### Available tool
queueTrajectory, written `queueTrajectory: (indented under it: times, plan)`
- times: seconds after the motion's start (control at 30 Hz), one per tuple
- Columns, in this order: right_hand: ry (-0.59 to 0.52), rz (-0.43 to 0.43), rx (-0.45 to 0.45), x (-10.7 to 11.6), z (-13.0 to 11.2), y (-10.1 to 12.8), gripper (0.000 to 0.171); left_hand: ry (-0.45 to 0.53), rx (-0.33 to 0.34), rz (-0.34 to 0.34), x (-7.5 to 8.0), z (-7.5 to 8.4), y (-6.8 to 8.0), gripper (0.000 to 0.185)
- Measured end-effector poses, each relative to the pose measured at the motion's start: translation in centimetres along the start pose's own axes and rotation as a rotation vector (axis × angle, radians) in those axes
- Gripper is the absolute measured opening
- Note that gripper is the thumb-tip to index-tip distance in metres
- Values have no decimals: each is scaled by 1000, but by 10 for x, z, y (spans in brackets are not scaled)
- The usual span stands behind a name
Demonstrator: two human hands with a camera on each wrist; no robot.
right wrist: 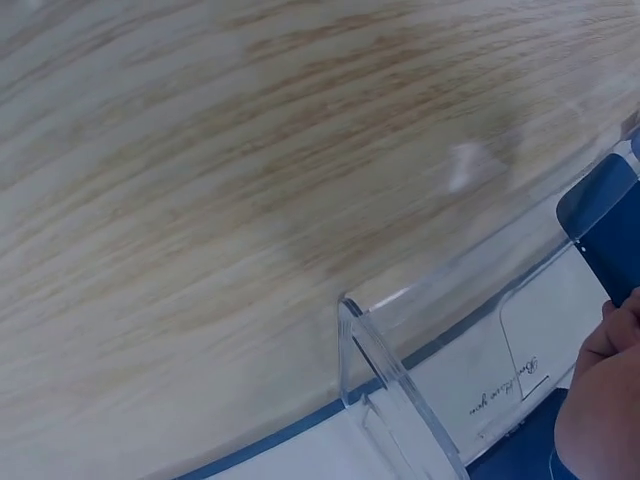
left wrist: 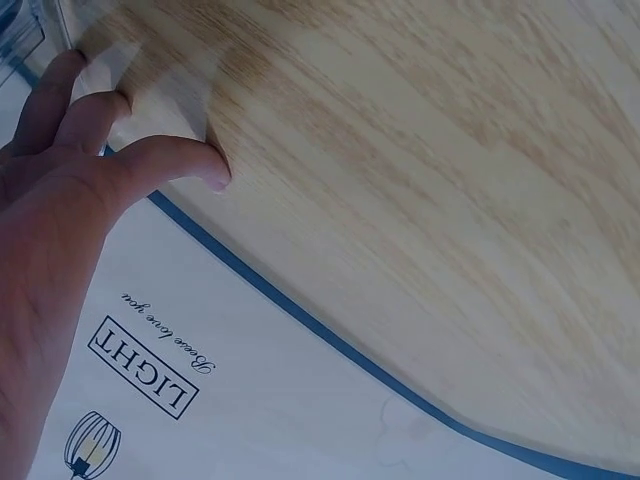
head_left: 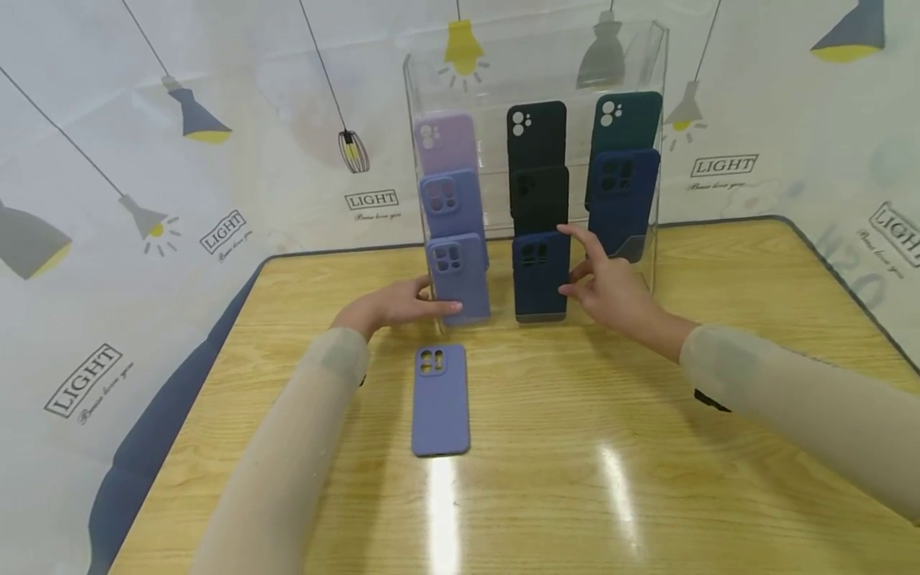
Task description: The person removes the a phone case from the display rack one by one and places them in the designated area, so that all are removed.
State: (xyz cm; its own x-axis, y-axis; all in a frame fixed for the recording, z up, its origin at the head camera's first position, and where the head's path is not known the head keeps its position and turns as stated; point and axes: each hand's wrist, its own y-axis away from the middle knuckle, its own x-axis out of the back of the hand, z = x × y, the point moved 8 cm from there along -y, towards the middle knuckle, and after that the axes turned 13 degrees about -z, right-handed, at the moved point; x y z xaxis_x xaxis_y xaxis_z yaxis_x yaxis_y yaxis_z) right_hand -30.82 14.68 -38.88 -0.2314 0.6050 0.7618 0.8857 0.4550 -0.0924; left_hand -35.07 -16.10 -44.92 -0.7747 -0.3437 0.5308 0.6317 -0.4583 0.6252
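A clear acrylic display stand [head_left: 496, 48] holds phone cases in three columns. My left hand [head_left: 391, 307] is at its lower left edge, thumb in front by the lowest lavender case [head_left: 460, 279], other fingers partly hidden at the side. In the left wrist view, the left hand's [left wrist: 70, 170] thumb and fingers are bent apart. My right hand [head_left: 611, 287] holds the right edge of the dark blue phone case [head_left: 541, 279] in the bottom of the middle column, index finger at its top corner, thumb lower down. The right wrist view shows this hand [right wrist: 605, 400] only partly.
A lavender phone case [head_left: 441, 407] lies flat on the wooden table [head_left: 532, 479] before the stand. Black cases [head_left: 537, 136] stand above the dark blue one. Green [head_left: 640, 120] and navy [head_left: 625, 208] cases fill the right column. A lamp-patterned cloth [head_left: 287, 184] hangs behind.
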Motion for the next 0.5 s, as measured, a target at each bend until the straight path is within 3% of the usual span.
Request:
queueTrajectory:
  times: [0.5]
  plan:
    - [77, 118, 180, 34, -33, -2, 89, 25, -8, 4, 1, 3, 5, 120]
